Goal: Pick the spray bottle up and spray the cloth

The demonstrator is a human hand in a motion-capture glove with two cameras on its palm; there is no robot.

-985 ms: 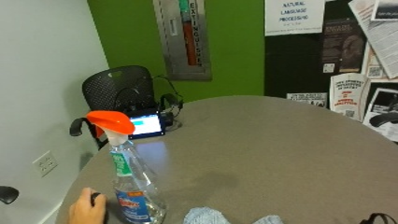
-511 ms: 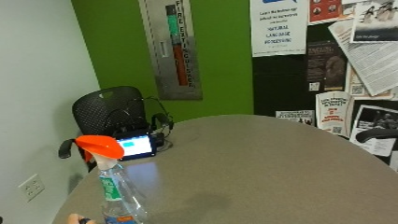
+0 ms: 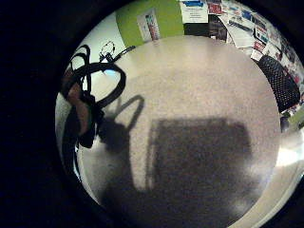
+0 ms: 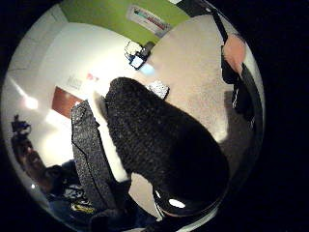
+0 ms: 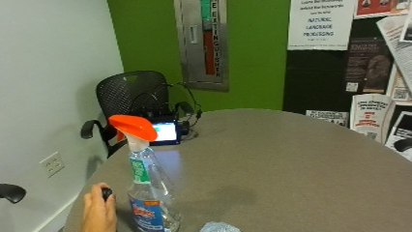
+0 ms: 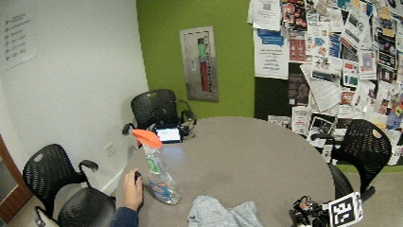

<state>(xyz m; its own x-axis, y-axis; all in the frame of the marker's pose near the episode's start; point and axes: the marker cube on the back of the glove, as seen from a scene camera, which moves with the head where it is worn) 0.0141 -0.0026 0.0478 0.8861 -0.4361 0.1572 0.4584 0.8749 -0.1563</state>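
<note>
Though half offscreen, cloth (image 5: 219, 227) beside bottle (image 5: 149, 195).

One spray bottle (image 6: 157, 174) — one cloth (image 6: 223, 213) — four chairs (image 6: 154, 109)

Sitting in a small room: round grey worktop (image 6: 252, 156) ringed by black mesh chairs (image 6: 154, 108). Standing behind, a green wall (image 6: 163, 52) holding a metal extinguisher cabinet (image 6: 201, 64); adjoining, a white wall (image 6: 69, 80). Covering a dark board, many posters (image 6: 327, 47).
</note>
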